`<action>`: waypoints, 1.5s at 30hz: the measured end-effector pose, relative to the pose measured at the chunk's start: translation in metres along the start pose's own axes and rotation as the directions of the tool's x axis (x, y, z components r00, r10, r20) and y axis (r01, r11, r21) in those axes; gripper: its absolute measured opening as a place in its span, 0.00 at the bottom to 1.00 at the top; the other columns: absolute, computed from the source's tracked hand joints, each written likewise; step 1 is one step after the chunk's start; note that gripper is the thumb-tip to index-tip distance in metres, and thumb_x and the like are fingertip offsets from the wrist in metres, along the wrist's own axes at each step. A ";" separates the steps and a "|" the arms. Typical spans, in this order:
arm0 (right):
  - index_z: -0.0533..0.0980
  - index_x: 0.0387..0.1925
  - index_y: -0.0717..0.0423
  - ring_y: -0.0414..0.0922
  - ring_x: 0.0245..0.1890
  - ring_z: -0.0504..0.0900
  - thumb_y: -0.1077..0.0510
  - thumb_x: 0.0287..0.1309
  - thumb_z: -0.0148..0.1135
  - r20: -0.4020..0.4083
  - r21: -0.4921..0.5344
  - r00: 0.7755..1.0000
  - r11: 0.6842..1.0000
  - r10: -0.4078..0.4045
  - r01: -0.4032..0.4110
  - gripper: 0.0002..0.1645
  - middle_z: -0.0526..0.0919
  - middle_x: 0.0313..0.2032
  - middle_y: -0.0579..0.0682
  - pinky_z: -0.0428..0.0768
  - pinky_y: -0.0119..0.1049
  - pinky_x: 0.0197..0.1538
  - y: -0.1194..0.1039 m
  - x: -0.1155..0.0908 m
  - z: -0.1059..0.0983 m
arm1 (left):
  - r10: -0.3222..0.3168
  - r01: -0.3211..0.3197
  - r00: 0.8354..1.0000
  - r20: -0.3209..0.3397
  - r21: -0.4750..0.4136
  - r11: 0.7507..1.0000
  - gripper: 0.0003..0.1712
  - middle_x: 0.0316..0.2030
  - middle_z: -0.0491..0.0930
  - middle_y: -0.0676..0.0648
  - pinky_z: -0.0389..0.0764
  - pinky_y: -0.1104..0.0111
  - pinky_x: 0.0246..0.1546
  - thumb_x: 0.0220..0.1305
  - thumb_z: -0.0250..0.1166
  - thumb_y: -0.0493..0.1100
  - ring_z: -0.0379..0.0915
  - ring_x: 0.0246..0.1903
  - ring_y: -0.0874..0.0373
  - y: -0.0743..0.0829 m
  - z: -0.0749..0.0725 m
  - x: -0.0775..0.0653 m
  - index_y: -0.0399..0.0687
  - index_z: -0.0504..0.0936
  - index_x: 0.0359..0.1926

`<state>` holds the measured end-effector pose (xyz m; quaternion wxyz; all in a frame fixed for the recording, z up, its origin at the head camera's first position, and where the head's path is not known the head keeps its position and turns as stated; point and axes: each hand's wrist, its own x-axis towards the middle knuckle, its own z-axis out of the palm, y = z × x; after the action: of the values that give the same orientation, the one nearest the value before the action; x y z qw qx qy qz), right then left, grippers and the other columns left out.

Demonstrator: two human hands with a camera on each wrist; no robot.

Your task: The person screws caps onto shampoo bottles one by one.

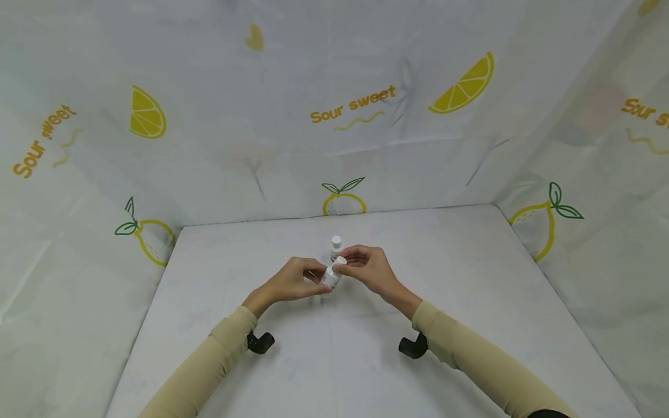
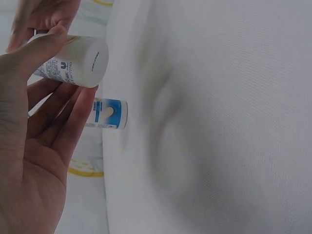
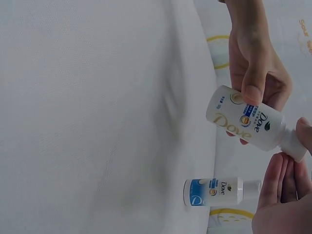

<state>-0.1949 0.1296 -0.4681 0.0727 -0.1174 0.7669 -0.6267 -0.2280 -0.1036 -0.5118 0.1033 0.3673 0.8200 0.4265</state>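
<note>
Apparently at the cap-handling step, your left hand (image 1: 292, 281) grips the tilted Dove bottle (image 3: 251, 123) above the desk (image 1: 470, 290); your right hand (image 1: 370, 270) pinches its white cap (image 3: 291, 146); any twist would call for steady support.

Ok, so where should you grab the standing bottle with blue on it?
Probably round the middle of the standing bottle, coming from the left: it's upright, its round body is straight-sided, and its cap is narrower. In the head view, the left looks more open, since the right grip is close on the right.
</note>
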 end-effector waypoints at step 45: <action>0.76 0.55 0.59 0.45 0.53 0.83 0.58 0.59 0.66 0.253 0.178 0.960 0.981 -0.120 0.076 0.22 0.80 0.56 0.62 0.83 0.34 0.55 0.014 0.009 -0.023 | -0.011 0.011 1.000 -0.002 -0.120 0.993 0.18 0.41 0.85 0.47 0.86 0.68 0.43 0.53 0.74 0.41 0.82 0.41 0.58 0.019 -0.004 -0.005 0.46 0.83 0.46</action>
<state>-0.2111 0.1512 -0.4768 0.1518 -0.2307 0.6886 -0.6705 -0.2172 -0.1025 -0.4954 0.1264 0.3554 0.7951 0.4749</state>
